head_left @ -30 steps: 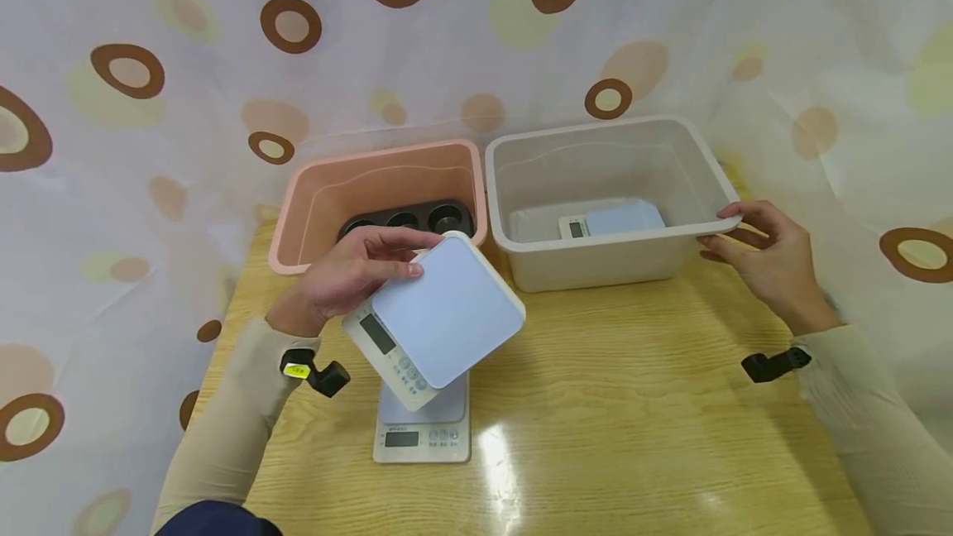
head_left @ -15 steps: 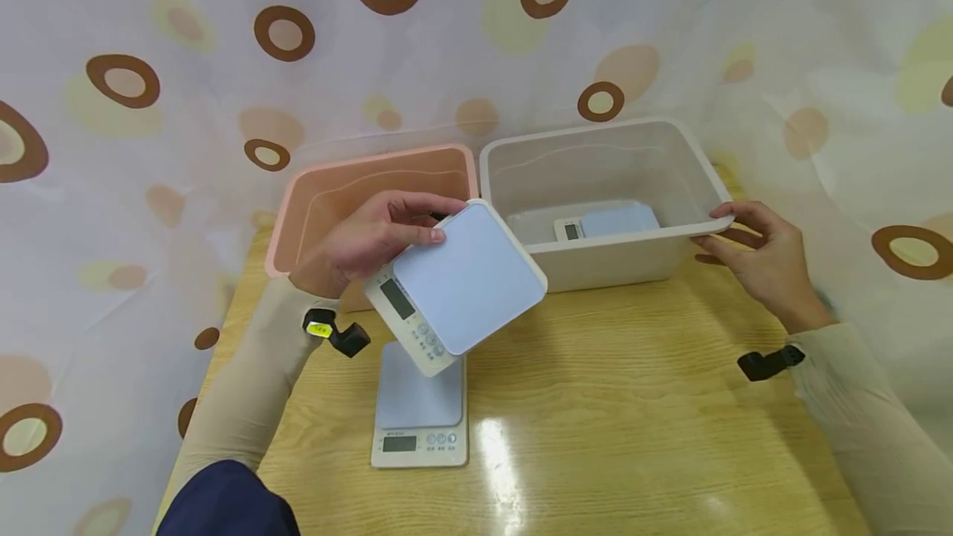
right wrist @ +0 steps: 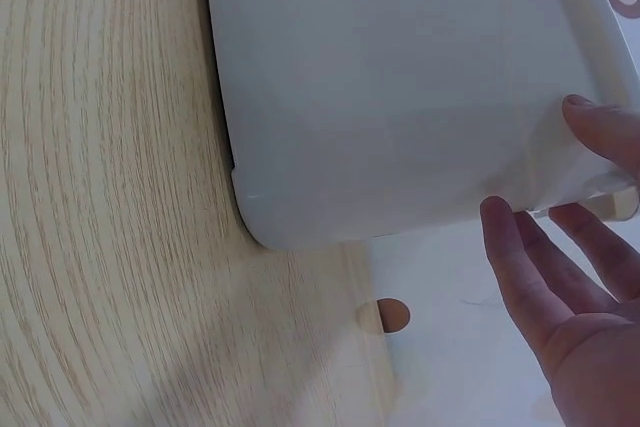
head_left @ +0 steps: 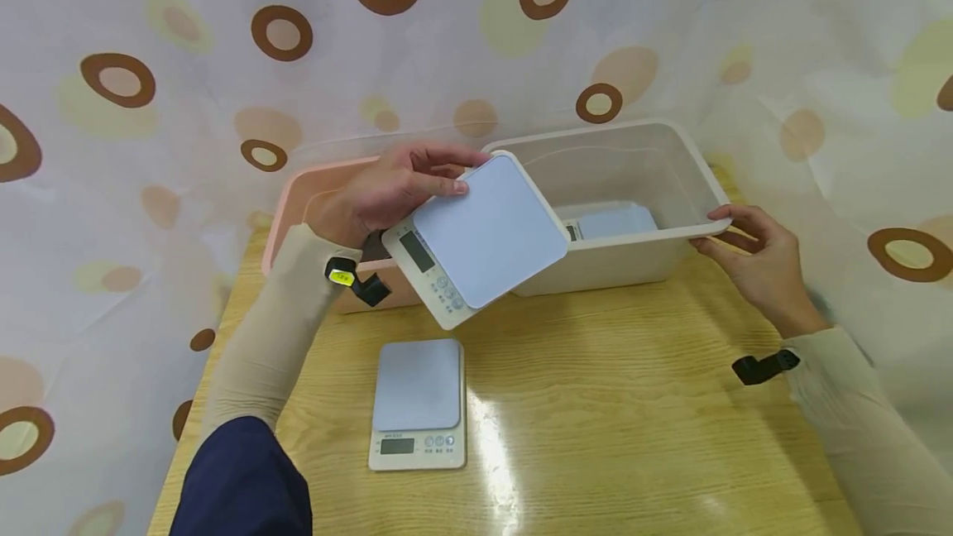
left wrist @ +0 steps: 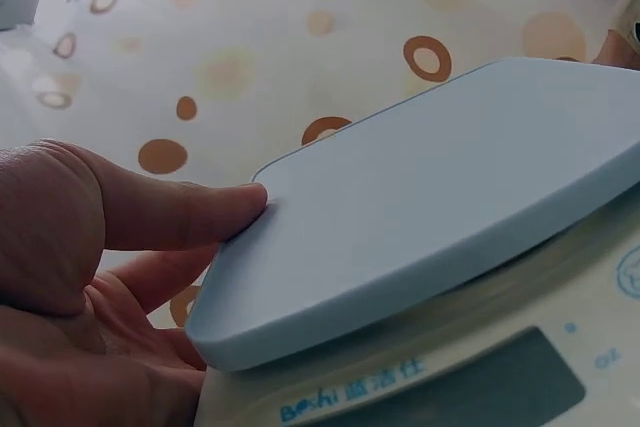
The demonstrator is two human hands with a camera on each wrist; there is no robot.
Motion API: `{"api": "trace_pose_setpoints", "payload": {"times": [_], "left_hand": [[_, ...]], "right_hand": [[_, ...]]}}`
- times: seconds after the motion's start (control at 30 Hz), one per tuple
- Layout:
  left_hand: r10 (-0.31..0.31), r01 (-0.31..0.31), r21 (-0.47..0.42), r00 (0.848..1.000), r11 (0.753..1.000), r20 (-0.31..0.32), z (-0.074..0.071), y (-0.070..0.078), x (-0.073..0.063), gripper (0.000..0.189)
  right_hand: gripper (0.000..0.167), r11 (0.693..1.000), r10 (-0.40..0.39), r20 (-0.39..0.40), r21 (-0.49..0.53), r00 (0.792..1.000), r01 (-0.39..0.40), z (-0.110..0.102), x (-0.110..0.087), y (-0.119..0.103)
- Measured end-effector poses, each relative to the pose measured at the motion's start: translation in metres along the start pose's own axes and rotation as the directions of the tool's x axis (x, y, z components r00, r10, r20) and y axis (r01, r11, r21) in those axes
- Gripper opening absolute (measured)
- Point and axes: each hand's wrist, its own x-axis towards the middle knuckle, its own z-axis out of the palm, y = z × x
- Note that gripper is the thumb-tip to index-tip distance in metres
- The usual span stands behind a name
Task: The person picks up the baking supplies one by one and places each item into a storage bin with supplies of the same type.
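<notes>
A white kitchen scale [head_left: 487, 230] with a pale blue platform is held tilted in the air by my left hand [head_left: 405, 189]. The thumb lies on the platform's edge and the other fingers go beneath, as the left wrist view shows with the scale [left wrist: 420, 187] close up. My right hand [head_left: 759, 263] grips the front right corner of the grey bin [head_left: 596, 267] by its rim. Inside that bin lies another scale [head_left: 618, 222], partly covered by the raised one. A further scale [head_left: 417, 395] lies flat on the table, its display toward me.
Left of the grey bin stands a pink bin [head_left: 286, 230], mostly hidden behind my left hand and the held scale. Both bins sit at the back of the wooden table [head_left: 633, 404], against a patterned cloth [head_left: 447, 64].
My left hand has carried the tilted scale up and to the right, away from above the scale on the table and toward the grey bin. The right hand stays on the rim.
</notes>
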Motion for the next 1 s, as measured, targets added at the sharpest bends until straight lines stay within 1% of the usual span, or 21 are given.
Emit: {"api": "trace_pose_setpoints", "payload": {"times": [0.07, 0.1, 0.13, 0.2, 0.3, 0.33, 0.4, 0.47, 0.67, 0.83, 0.93, 1.0], "left_hand": [[0.008, -0.009, 0.003, 1.000, 1.000, 0.006, 0.000, 0.006, 0.009, 0.045], [0.003, -0.003, -0.003, 1.000, 1.000, 0.004, 0.000, 0.009, 0.013, 0.045], [0.008, -0.008, 0.005, 1.000, 1.000, 0.007, 0.000, 0.012, 0.018, 0.045], [0.017, -0.017, 0.025, 1.000, 1.000, 0.004, 0.002, 0.017, 0.028, 0.045], [0.008, -0.008, 0.052, 1.000, 0.999, 0.011, 0.002, 0.023, 0.045, 0.047], [0.015, -0.016, 0.070, 1.000, 0.997, 0.018, 0.003, 0.024, 0.051, 0.048], [0.004, -0.006, 0.084, 1.000, 0.996, 0.023, 0.003, 0.027, 0.060, 0.049], [-0.003, 0.000, 0.101, 1.000, 0.995, 0.028, 0.003, 0.028, 0.067, 0.049], [-0.019, 0.015, 0.126, 0.999, 0.992, 0.030, 0.003, 0.035, 0.089, 0.048], [0.003, -0.004, 0.140, 1.000, 0.990, 0.009, 0.001, 0.041, 0.104, 0.048], [-0.006, 0.006, 0.134, 1.000, 0.991, 0.002, 0.001, 0.042, 0.114, 0.048], [-0.012, 0.010, 0.135, 1.000, 0.991, 0.012, 0.003, 0.041, 0.121, 0.047]], "right_hand": [[0.044, 1.000, 0.003, -0.001, 0.016, 1.000, -0.003, 0.000, 0.000, 0.001], [0.044, 1.000, 0.003, -0.003, 0.019, 1.000, -0.003, -0.001, -0.001, 0.001], [0.044, 1.000, 0.004, -0.006, 0.012, 1.000, -0.004, -0.001, -0.001, 0.001], [0.044, 1.000, 0.001, -0.009, 0.029, 1.000, -0.001, -0.002, -0.001, 0.001], [0.043, 0.999, -0.012, -0.006, 0.045, 1.000, 0.012, -0.002, -0.002, 0.001], [0.043, 0.998, -0.013, -0.003, 0.055, 1.000, 0.013, -0.003, -0.002, 0.001], [0.044, 0.997, -0.017, 0.004, 0.080, 1.000, 0.016, -0.002, -0.003, 0.002], [0.044, 0.996, -0.011, 0.007, 0.091, 1.000, 0.011, -0.001, -0.004, 0.002], [0.044, 0.997, -0.011, -0.001, 0.082, 1.000, 0.011, 0.000, -0.003, 0.003], [0.045, 0.993, -0.027, 0.003, 0.115, 1.000, 0.026, 0.002, -0.001, 0.004], [0.044, 0.992, -0.026, -0.001, 0.120, 1.000, 0.026, 0.001, -0.001, 0.004], [0.045, 0.992, -0.027, -0.003, 0.124, 1.000, 0.027, -0.002, -0.003, 0.004]]}}
